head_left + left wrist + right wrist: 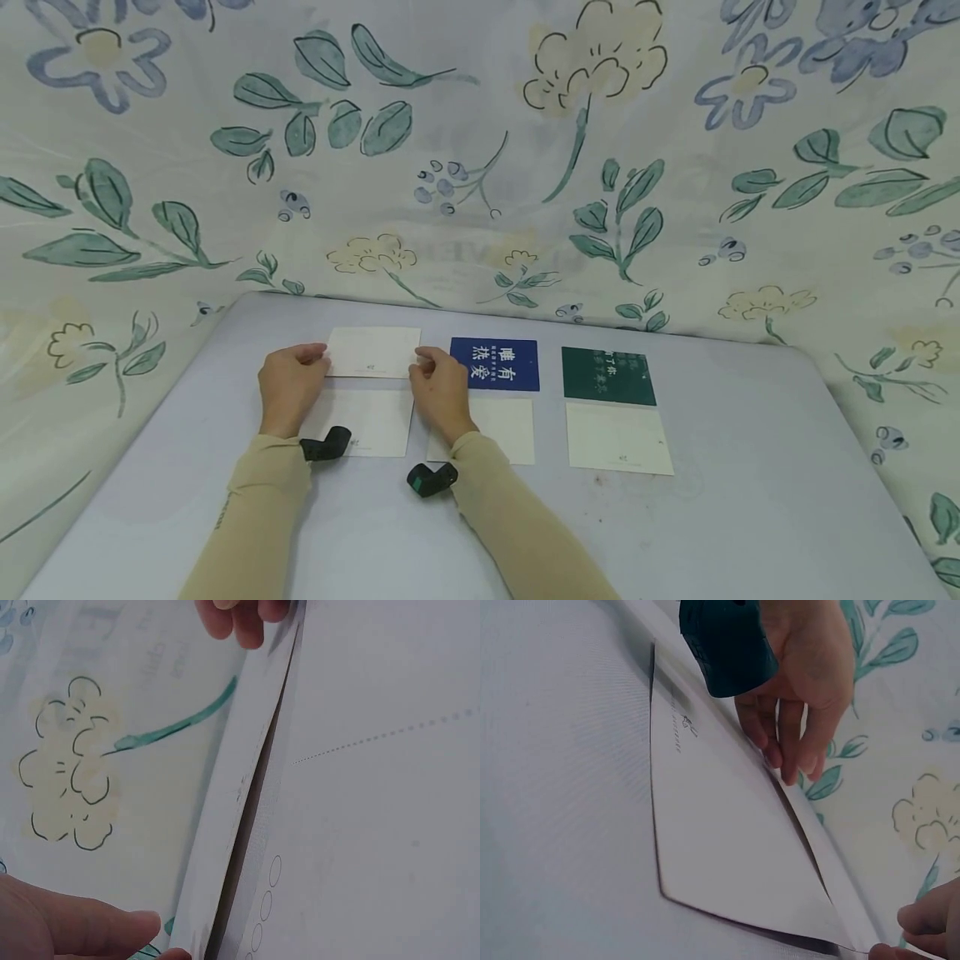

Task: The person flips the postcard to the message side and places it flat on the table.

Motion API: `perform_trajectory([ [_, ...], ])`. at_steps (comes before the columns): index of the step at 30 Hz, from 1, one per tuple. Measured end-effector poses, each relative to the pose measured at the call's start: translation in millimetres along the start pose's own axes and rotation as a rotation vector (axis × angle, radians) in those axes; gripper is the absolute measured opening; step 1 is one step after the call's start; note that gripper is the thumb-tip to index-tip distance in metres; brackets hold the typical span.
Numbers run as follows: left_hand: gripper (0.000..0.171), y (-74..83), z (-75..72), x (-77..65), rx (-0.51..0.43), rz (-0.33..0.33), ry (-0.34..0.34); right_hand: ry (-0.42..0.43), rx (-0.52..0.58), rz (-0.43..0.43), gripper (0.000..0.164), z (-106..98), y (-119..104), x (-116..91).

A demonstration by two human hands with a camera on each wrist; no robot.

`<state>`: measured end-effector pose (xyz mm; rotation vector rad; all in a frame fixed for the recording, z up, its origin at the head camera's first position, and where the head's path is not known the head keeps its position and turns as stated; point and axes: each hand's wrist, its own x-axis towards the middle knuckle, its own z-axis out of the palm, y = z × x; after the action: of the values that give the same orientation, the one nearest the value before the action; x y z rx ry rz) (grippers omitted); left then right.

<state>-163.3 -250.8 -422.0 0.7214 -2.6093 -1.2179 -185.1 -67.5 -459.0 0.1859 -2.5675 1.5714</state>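
Observation:
A postcard, white side up (375, 352), is held at its two short edges at the back left of the table. My left hand (291, 390) pinches its left edge between thumb and fingers. At the right edge, my right hand (442, 393) pinches it the same way. Both wrist views show this card nearly edge-on, the fingers of my right hand (930, 922) at one end. Just in front lies a second white-sided postcard (375, 425), with a dotted line and small circles visible in the left wrist view.
Right of my hands lies a blue postcard (495, 375) with white characters, a white one (513, 429) before it partly under my right wrist. Farther right, a green postcard (609, 379) lies behind another white one (619, 437). Floral cloth (480, 217) hangs behind the table (750, 467).

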Motion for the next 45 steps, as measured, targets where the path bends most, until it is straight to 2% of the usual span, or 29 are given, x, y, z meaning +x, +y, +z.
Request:
perform_trajectory([
  [6,0.034,0.4,0.3,1.9,-0.008,-0.013,0.005,0.005,0.036,0.019,0.026,-2.8,-3.2,-0.1],
  [8,0.035,-14.1,8.3,13.5,0.009,0.012,0.031,0.003,0.042,0.029,0.026,-3.4,-4.9,-0.2],
  [13,0.035,-12.9,7.7,12.7,-0.004,0.036,0.04,-0.002,0.053,0.041,0.026,-5.0,-10.3,-0.2],
  [15,0.035,-0.8,1.8,4.3,-0.038,0.019,0.025,-0.003,0.067,0.037,0.027,-6.2,-12.4,-0.1],
  [17,0.035,-8.0,6.6,10.8,-0.041,0.038,0.042,-0.005,0.076,0.03,0.027,-7.4,-13.9,0.1],
  [23,0.038,-45.2,30.9,41.5,-0.012,0.099,0.12,0.01,0.096,-0.011,0.026,-13.3,-19.6,0.4],
  [28,0.04,-51.2,37.2,48.3,-0.029,0.115,0.141,0.014,0.129,-0.077,0.026,-20.9,-27.3,-0.6],
  [33,0.042,-47.7,42.2,49.1,-0.036,0.141,0.144,0.005,0.16,-0.1,0.026,-30.4,-37.2,-2.1],
  [38,0.041,-43.6,45.8,48.3,-0.044,0.181,0.157,-0.003,0.135,-0.14,0.027,-42.5,-43.8,-1.2],
  [41,0.04,-30.3,40.8,39.2,-0.058,0.211,0.135,0.009,0.136,-0.172,0.028,-51.3,-44.1,-0.5],
  [45,0.037,6.2,25.6,7.9,-0.1,0.21,0.085,0.025,0.149,-0.192,0.027,-61.2,-40.1,-1.6],
])
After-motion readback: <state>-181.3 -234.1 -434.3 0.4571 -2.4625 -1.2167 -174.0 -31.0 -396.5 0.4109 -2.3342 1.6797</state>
